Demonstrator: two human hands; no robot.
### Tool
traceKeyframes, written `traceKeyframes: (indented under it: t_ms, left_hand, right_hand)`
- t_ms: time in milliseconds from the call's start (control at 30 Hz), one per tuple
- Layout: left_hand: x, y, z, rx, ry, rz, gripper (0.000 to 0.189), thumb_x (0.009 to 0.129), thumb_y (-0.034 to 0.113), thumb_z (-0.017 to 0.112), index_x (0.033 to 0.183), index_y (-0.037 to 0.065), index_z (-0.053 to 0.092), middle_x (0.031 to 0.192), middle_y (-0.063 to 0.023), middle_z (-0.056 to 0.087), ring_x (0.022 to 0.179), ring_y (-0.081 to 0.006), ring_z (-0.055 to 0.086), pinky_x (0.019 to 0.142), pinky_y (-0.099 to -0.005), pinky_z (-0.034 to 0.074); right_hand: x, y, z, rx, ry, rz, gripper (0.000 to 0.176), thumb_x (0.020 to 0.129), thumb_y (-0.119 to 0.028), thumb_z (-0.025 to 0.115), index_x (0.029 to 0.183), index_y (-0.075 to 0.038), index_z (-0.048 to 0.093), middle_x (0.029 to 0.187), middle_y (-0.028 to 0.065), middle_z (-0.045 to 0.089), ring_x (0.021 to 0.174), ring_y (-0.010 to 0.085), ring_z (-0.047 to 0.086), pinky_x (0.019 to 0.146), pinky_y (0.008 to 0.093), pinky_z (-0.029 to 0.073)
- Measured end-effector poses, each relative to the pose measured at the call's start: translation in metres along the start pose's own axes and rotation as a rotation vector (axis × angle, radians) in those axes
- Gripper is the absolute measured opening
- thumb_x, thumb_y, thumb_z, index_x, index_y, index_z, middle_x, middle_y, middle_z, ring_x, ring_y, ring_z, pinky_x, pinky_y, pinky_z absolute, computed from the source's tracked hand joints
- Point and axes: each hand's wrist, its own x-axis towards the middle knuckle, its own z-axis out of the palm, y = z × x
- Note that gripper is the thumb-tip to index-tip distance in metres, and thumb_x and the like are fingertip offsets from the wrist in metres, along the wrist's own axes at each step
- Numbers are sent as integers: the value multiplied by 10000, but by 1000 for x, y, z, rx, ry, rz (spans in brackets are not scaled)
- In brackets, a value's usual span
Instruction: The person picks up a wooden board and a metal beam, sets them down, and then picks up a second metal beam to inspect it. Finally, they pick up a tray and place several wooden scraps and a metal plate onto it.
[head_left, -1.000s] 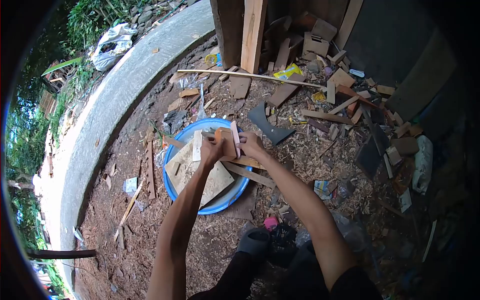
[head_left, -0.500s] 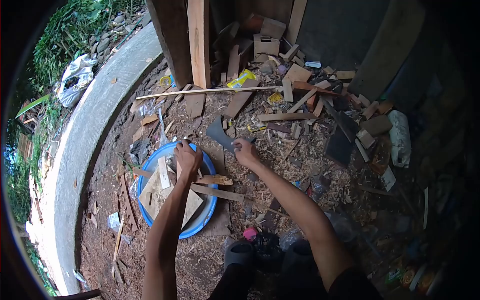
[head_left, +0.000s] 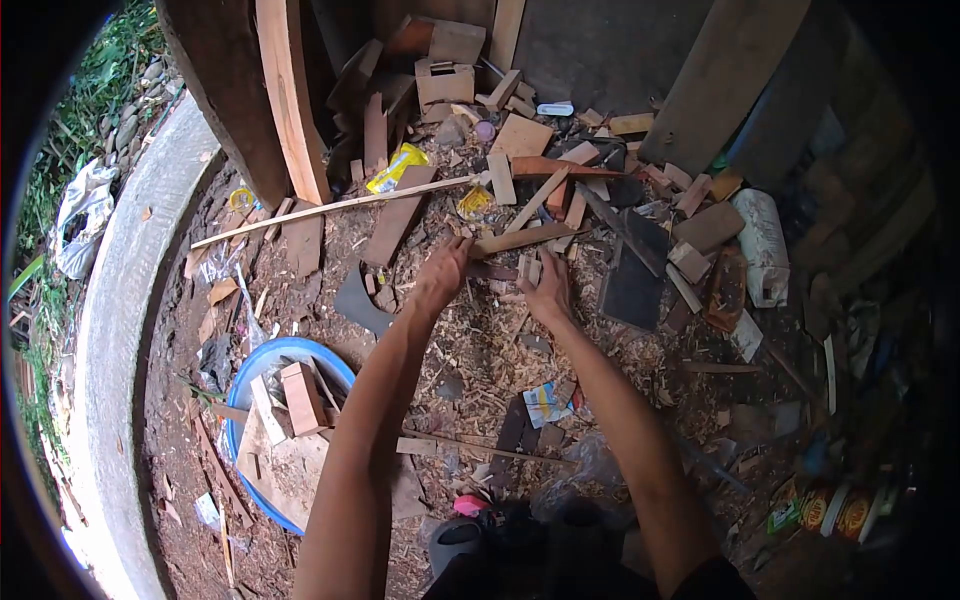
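Note:
Both of my hands reach to the littered ground ahead. My left hand (head_left: 440, 272) is closed at the near end of a flat wooden strip (head_left: 525, 238). Just right of it, my right hand (head_left: 548, 290) pinches a small wood block (head_left: 530, 268). A dark reddish wood piece (head_left: 492, 271) lies between the hands. The dark grey curved scrap (head_left: 360, 303) rests on the ground left of my left hand. At lower left, a blue basin (head_left: 235, 385) holds wooden boards and a reddish wood block (head_left: 303, 398), partly behind my left forearm.
A long thin stick (head_left: 340, 204) crosses the ground beyond my hands. Wood offcuts, a dark slab (head_left: 632, 285) and a white plastic container (head_left: 762, 248) lie to the right. Upright planks (head_left: 290, 100) stand behind. A concrete curb (head_left: 105, 330) curves along the left.
The view has shifted right. Both hands have moved forward and right, away from the basin. My right hand has let go of the grey scrap and now holds a small block. A reddish block shows in the basin.

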Motion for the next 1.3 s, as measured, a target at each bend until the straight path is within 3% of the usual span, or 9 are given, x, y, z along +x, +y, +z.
traceKeyframes:
  t_ms: [400, 533, 600, 667, 733, 867, 933, 1067, 1300]
  left_hand:
    - [-18, 15, 11, 667, -170, 71, 300, 827, 113, 446, 1108, 17, 483, 1054, -150, 517, 971, -241, 533, 671, -297, 479]
    - [-56, -17, 0, 1352, 607, 398, 182, 790, 113, 478, 951, 57, 543, 919, -128, 591, 880, -251, 587, 628, -334, 494]
    - [-67, -14, -23, 278, -100, -254, 159, 808, 130, 464, 908, 37, 546, 683, -135, 529, 665, -299, 569, 548, -420, 452]
    - [-88, -24, -30, 354, 210, -90, 123, 793, 157, 484, 777, 46, 531, 570, -126, 484, 568, -302, 543, 475, -436, 411]
    - [-97, -31, -48, 748, -119, 143, 137, 801, 160, 465, 781, 38, 524, 603, -180, 495, 596, -335, 547, 500, -459, 407]
    - [-125, -11, -97, 161, 235, -264, 241, 812, 194, 443, 871, -18, 540, 702, -257, 556, 720, -390, 578, 556, -433, 458]
    - [-145, -16, -119, -399, 369, -757, 347, 887, 375, 377, 884, 38, 460, 622, -99, 492, 491, -199, 497, 424, -319, 403]
    - [-202, -14, -173, -883, 494, -825, 215, 873, 265, 499, 916, 56, 467, 663, -11, 473, 556, -84, 453, 463, -247, 375]
    - [-319, -1, -221, -1204, 421, -1114, 407, 818, 133, 588, 1154, 57, 371, 954, -92, 539, 849, -217, 562, 750, -405, 475]
  right_hand:
    - [-14, -10, 21, -345, -116, -190, 243, 760, -187, 615, 983, -95, 590, 1187, 134, 369, 1048, 343, 386, 858, 434, 379]
    - [-18, -6, 17, -91, -122, -168, 148, 782, -154, 589, 878, -48, 626, 1098, 173, 464, 987, 353, 436, 835, 416, 391]
    - [-26, -13, 7, -177, 33, -230, 146, 746, -120, 614, 855, -23, 617, 909, 204, 528, 880, 351, 510, 801, 416, 419]
    - [-33, -20, 2, -120, 39, -223, 177, 749, -152, 630, 864, -18, 625, 873, 210, 557, 886, 348, 513, 803, 407, 417]
    - [-33, -34, -2, -180, -34, -72, 201, 776, -202, 626, 862, -21, 633, 884, 206, 587, 845, 320, 548, 752, 390, 433]
    - [-33, -72, 2, 183, -380, 337, 273, 840, -261, 563, 826, 6, 612, 690, 86, 589, 575, 185, 532, 561, 316, 428]
    - [-37, -79, 25, 547, -552, 299, 221, 859, -205, 537, 834, -2, 620, 624, 53, 546, 533, 137, 498, 490, 286, 383]
    - [-82, -163, 34, 625, -683, 287, 177, 848, -206, 557, 858, -42, 622, 632, 19, 550, 517, 107, 490, 477, 261, 375]
    - [-155, -241, 97, 502, -1001, 240, 198, 830, -318, 581, 906, -140, 622, 712, -40, 544, 614, 73, 457, 537, 259, 380]
